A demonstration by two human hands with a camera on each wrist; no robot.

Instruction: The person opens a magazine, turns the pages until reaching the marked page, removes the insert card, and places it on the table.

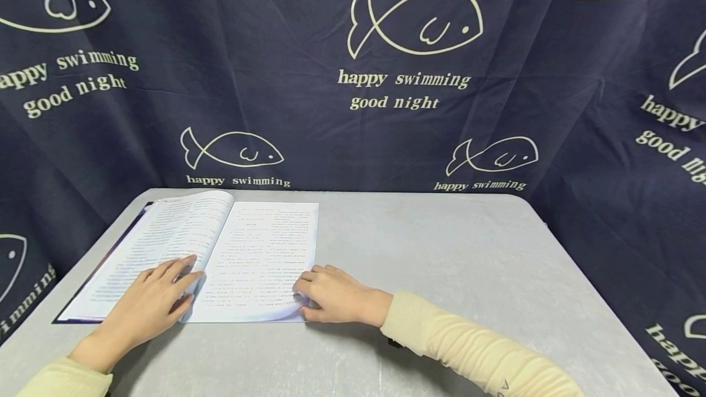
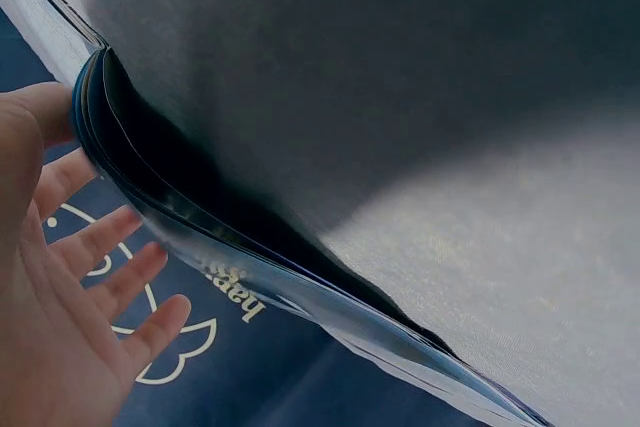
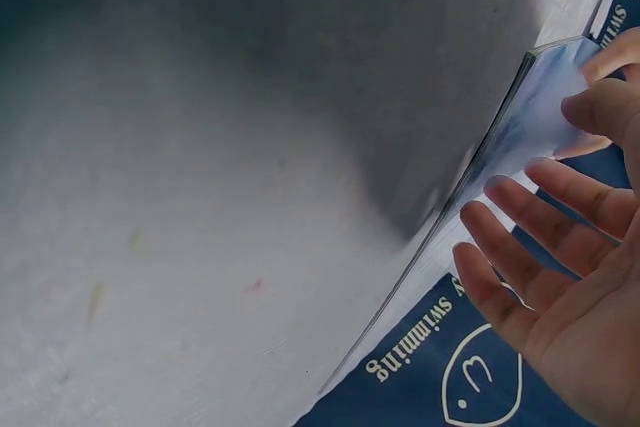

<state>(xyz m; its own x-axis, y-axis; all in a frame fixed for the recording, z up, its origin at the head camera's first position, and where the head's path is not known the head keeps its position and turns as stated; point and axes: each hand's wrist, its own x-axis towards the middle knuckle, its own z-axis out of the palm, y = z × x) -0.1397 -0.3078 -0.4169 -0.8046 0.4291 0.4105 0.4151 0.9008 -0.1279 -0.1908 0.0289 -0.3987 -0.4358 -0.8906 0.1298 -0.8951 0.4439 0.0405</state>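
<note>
Centrally, the open book [image 1: 265, 250] lies toward ten o'clock on the surface [image 1: 458, 274], its left pages bowed beside the spine. Left hand [image 1: 146, 305], at the book's seven o'clock: fingers apart, nearly straight, resting on the left page, gripping nothing. Right hand [image 1: 342, 296], at four o'clock: fingers spread and slightly bent over the page edge, thumb touching the corner, which curls upward. Cream sleeves [image 1: 469, 348] enter from seven and five o'clock; dark blue cloth [image 1: 309, 48] with fish outlines hangs at twelve.
</note>
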